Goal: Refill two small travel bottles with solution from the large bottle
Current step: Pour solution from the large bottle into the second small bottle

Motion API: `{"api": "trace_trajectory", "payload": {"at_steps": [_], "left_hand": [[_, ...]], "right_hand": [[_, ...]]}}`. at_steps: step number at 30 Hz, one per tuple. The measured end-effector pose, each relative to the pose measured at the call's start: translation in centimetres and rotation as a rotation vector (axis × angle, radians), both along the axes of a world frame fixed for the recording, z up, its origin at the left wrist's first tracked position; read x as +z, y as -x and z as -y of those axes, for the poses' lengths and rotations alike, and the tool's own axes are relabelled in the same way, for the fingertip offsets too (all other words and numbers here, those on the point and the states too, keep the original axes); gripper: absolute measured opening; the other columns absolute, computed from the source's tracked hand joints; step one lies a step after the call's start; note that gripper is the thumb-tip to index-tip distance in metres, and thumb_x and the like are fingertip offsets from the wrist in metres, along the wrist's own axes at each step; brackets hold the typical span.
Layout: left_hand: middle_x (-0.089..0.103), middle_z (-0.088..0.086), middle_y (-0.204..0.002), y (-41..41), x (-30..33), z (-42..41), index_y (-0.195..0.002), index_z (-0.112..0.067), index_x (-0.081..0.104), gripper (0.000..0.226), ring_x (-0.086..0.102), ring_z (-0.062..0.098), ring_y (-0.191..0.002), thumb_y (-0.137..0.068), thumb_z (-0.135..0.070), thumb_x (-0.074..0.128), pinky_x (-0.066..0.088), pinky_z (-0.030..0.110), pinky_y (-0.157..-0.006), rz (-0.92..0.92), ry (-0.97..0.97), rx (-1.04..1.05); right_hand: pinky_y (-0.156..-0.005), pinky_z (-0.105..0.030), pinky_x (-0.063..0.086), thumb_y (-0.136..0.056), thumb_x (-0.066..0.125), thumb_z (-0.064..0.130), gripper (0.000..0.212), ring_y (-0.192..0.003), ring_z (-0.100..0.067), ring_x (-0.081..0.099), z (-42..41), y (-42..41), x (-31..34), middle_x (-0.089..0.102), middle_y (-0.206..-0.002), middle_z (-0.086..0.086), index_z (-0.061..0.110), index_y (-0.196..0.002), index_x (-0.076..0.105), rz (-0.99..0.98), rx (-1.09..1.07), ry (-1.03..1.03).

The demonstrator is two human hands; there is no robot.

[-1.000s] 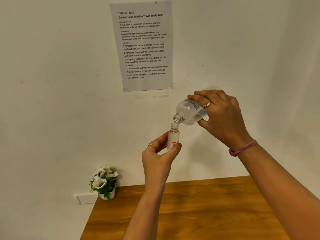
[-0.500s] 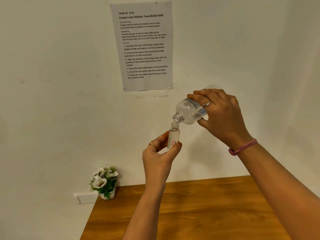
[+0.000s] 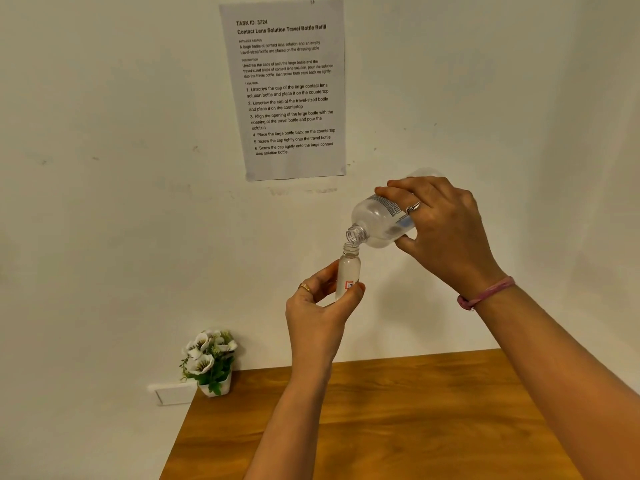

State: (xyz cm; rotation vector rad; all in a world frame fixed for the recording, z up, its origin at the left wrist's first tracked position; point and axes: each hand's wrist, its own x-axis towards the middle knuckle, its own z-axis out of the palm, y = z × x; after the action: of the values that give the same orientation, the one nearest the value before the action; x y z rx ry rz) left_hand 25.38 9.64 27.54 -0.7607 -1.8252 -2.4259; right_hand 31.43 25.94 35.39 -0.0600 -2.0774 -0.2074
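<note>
My left hand (image 3: 320, 308) holds a small clear travel bottle (image 3: 349, 268) upright between thumb and fingers, its cap off and a red-edged label near its base. My right hand (image 3: 446, 230) grips the large clear bottle (image 3: 379, 221), tilted down to the left with its open mouth right above the small bottle's neck. Both are held in the air above the wooden table (image 3: 398, 420). The second travel bottle and the caps are out of view.
A small white pot of white flowers (image 3: 209, 362) stands at the table's back left corner. A white wall socket (image 3: 171, 393) sits beside it. A printed task sheet (image 3: 287, 88) hangs on the wall behind the hands.
Hardly anything differs. Both hands keep the same pouring pose, the large bottle's mouth staying over the small bottle's neck.
</note>
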Motion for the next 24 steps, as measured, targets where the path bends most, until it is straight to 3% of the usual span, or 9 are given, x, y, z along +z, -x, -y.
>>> {"api": "trace_trajectory", "payload": {"at_steps": [24], "left_hand": [[0.072, -0.02, -0.089, 0.13, -0.31, -0.2, -0.093, -0.036, 0.069, 0.034, 0.065, -0.002, -0.089, -0.07, -0.017, 0.082, 0.048, 0.006, -0.061, 0.021, 0.005, 0.004]], "right_hand": [[-0.083, -0.045, 0.044, -0.068, 0.08, 0.013, 0.059, -0.114, -0.03, 0.055, -0.29, -0.05, -0.25, 0.062, -0.121, -0.005, 0.018, -0.123, 0.059, -0.008, 0.002, 0.015]]}}
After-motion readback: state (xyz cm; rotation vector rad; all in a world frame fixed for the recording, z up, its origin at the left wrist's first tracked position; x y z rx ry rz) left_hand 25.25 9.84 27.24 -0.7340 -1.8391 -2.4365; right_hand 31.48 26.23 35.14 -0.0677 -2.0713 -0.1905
